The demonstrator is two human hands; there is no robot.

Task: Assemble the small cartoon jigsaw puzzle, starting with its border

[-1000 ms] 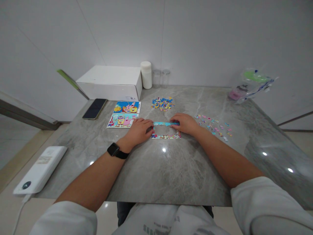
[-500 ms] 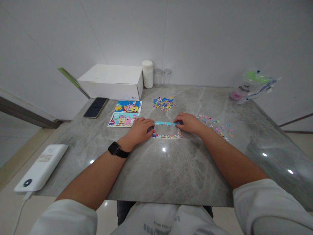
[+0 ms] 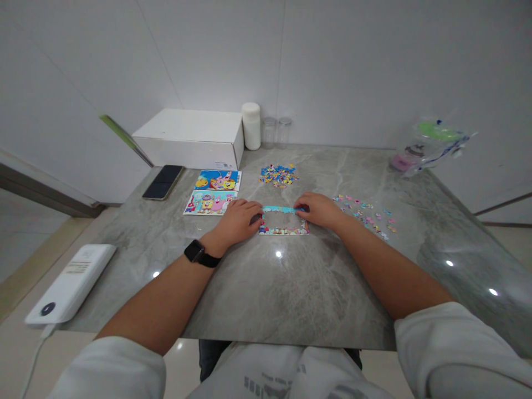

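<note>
A partly assembled jigsaw puzzle (image 3: 285, 231) lies flat in front of me, a rectangular border of small cartoon pieces with bare tabletop in its middle. My left hand (image 3: 241, 220) has its fingers curled against the border's left edge. At the upper right corner, my right hand (image 3: 318, 209) closes its thumb and fingers on the border; its fingertips partly hide that corner. Loose pink and light blue puzzle pieces (image 3: 368, 213) are scattered to the right of my right hand. Beyond the border sits a heap of blue and yellow puzzle pieces (image 3: 277, 175).
Two cartoon picture cards (image 3: 211, 203) lie left of the border, near a phone (image 3: 163, 182). Behind them stand a white box (image 3: 187, 138), a white bottle (image 3: 251, 126) and two clear jars (image 3: 276, 133). A power bank (image 3: 72, 284) and a plastic bag (image 3: 430, 147) flank the table.
My right hand has shifted very slightly left along the border's upper right corner. My left hand and the border stay where they were.
</note>
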